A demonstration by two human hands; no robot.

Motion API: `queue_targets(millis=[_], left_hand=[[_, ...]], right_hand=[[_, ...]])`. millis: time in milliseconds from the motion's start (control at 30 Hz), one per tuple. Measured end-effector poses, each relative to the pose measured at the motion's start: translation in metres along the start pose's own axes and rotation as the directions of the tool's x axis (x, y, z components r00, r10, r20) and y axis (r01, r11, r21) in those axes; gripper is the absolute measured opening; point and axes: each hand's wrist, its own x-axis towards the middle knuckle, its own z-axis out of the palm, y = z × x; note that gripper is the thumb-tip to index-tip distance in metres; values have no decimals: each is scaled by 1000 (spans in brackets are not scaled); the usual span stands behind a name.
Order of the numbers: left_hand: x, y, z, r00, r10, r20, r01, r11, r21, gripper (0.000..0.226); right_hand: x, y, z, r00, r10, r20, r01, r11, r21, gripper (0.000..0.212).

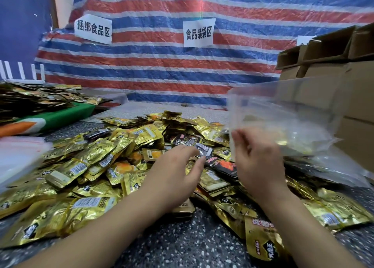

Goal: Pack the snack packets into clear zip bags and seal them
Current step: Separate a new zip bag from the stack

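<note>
A large heap of gold snack packets (pixel 97 162), with a few black ones (pixel 224 166) mixed in, covers the speckled table (pixel 182 239). My right hand (pixel 261 158) holds a clear zip bag (pixel 283 117) by its lower left edge, lifted above the heap's right side; a few gold packets show through it. My left hand (pixel 178 172) hovers over the middle of the heap, fingers straight and stretched forward, holding nothing.
A stack of clear bags (pixel 18 158) lies at the left edge. Behind it, more gold packets (pixel 36 99) sit on a green board. Cardboard boxes (pixel 334 81) stand at the right. More plastic bags (pixel 323 166) lie under the lifted bag. A striped tarp (pixel 162 65) with paper signs hangs behind.
</note>
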Motion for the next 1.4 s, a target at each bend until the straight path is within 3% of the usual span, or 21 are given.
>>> queue_targets(millis=[67, 167, 233, 333, 433, 567, 1000, 1233, 1400], left_hand=[[0, 3, 1, 999, 12, -44, -17, 993, -113, 25], [0, 6, 2, 1000, 25, -11, -26, 979, -204, 23], [1, 4, 3, 999, 26, 34, -18, 975, -220, 22], [2, 2, 4, 999, 15, 49, -3, 976, -219, 15], [1, 2, 4, 999, 7, 47, 3, 979, -204, 15], [0, 2, 2, 997, 46, 56, -38, 988, -148, 21], [0, 4, -5, 988, 91, 128, -69, 983, -173, 26], [1, 9, -8, 983, 26, 182, 46, 924, -381, 9], [6, 4, -11, 986, -143, 91, 167, 918, -360, 24]], right_hand=[[-5, -4, 7, 980, 22, 198, -36, 997, 69, 17], [-12, -13, 15, 873, 227, 432, -359, 898, 254, 16], [-14, -17, 17, 784, 319, 532, -528, 793, 303, 17], [-12, -17, 13, 712, 344, 613, -645, 666, 375, 16], [-11, -19, 10, 709, 359, 607, -667, 621, 412, 18], [-10, -20, 9, 715, 337, 613, -650, 642, 406, 17], [-8, -22, 3, 663, 266, 700, -710, 519, 476, 19], [-7, -20, 3, 691, 304, 656, -679, 584, 445, 29], [-2, -18, -1, 726, 406, 554, -681, 537, 498, 37]])
